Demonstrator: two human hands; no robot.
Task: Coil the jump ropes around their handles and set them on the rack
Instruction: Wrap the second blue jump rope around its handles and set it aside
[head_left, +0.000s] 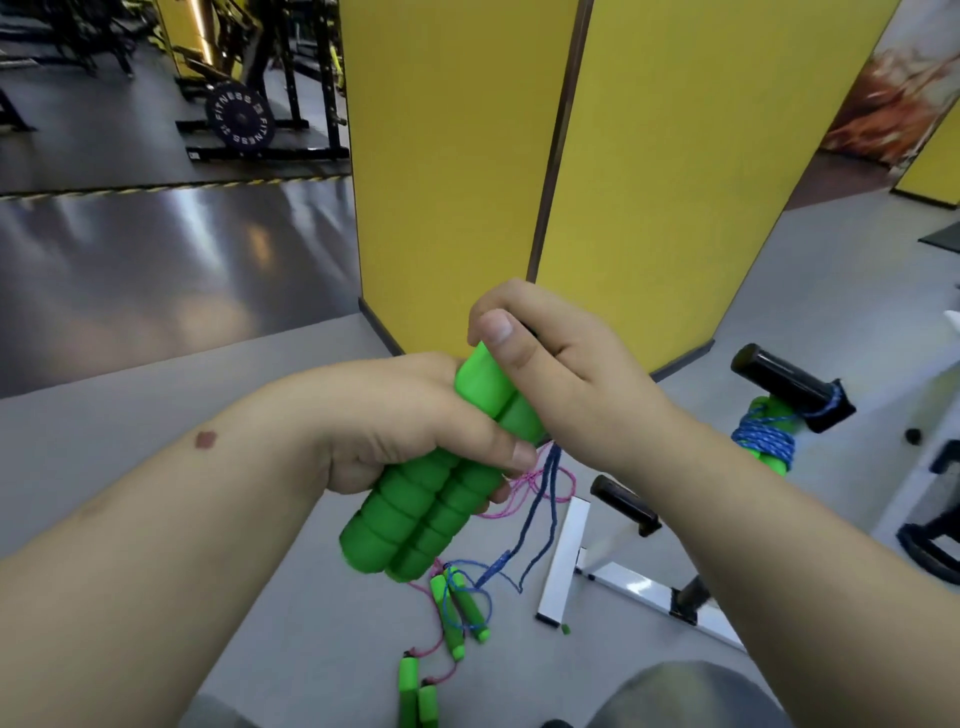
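- White metal rack with black foam-covered pegs (566, 551): stands on the grey floor to the right. One peg, upper right, has a finished bundle against it; the nearer peg is bare.
- Pair of ribbed green foam handles held side by side (431, 499): in front of the person's chest, above the floor and left of the rack. No cord is wound around them yet, so this rope is judged to be at the start of its coiling.
- Left hand (410, 441): wrapped around the middle of the two handles, thumb laid across their front, clamping them together.
- Right hand (550, 364): fingers curled over the top ends of the handles, thumb pressed on the upper tip; whether it also pinches the cord cannot be told.
- Green-handled jump rope wound in blue cord (766, 436): coiled and resting at the upper peg, the one piece that looks done.
- Dark blue cord (540, 509): hangs loose from the held handles down to the floor, apparently crossing a thin pink cord (511, 491).
- Loose green handles on the floor (454, 608): several, trailing blue and pink cord, uncoiled; most of the work remains.
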